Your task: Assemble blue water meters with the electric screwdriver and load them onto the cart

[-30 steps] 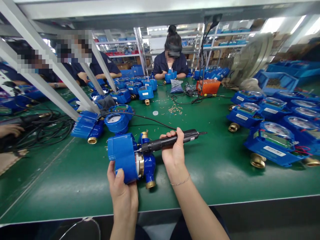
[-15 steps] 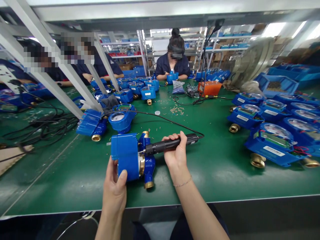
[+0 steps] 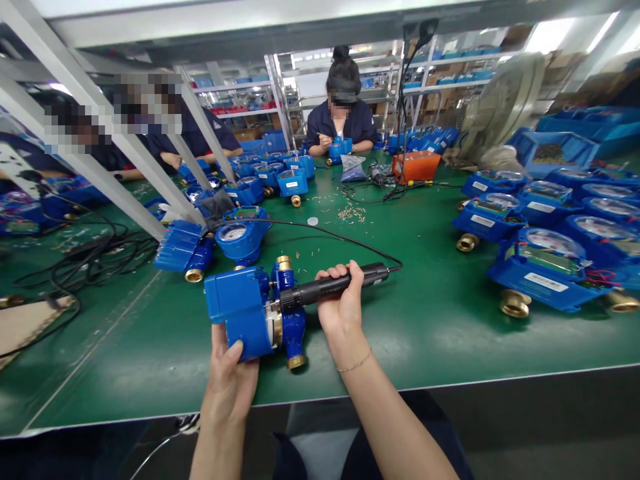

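Note:
My left hand (image 3: 231,377) grips the underside of a blue water meter (image 3: 239,313), tipped on its side at the front of the green table. Its blue pipe body with brass threaded ends faces right. In my right hand (image 3: 343,300) is a black electric screwdriver (image 3: 325,288), fingers wrapped round its barrel. The screwdriver lies nearly level, its tip pointing left into the gap between the meter's housing and pipe body. Whatever the bit touches there is too small to make out. A cord runs from its right end back to the left.
Several blue meters (image 3: 537,257) stand at the right, more (image 3: 240,237) at the left. Small screws (image 3: 351,213) lie scattered mid-table near an orange box (image 3: 416,167). Slanted metal posts (image 3: 113,143) and black cables (image 3: 100,247) occupy the left. A co-worker (image 3: 341,123) sits opposite.
The meter has shifted slightly left with my left hand, and its housing has tilted a little. My right hand and the screwdriver have moved slightly left with it.

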Demonstrator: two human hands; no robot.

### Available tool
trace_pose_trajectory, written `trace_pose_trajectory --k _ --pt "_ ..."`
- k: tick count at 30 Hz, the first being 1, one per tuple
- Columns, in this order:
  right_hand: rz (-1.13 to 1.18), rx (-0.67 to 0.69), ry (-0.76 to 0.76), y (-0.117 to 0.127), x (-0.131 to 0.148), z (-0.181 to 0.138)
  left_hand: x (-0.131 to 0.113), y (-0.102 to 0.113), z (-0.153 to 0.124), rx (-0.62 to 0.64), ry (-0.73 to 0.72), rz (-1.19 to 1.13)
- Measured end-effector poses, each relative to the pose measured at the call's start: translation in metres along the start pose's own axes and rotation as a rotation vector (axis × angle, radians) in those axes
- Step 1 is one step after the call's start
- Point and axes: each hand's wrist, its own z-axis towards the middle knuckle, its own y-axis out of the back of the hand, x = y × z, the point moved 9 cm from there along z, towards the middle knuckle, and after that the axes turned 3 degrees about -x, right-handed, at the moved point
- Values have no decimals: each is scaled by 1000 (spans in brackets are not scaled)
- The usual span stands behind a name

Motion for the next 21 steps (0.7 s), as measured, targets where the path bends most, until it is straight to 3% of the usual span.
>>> trace_pose_trajectory --k 8,16,21 --pt "6 -42 51 3 2 0 2 -1 1 0 -18 -21" --pt "-29 64 101 -4 6 -5 8 9 4 -37 -18 -35" --pt "-56 76 119 -12 12 -5 4 4 2 -30 -27 -26"
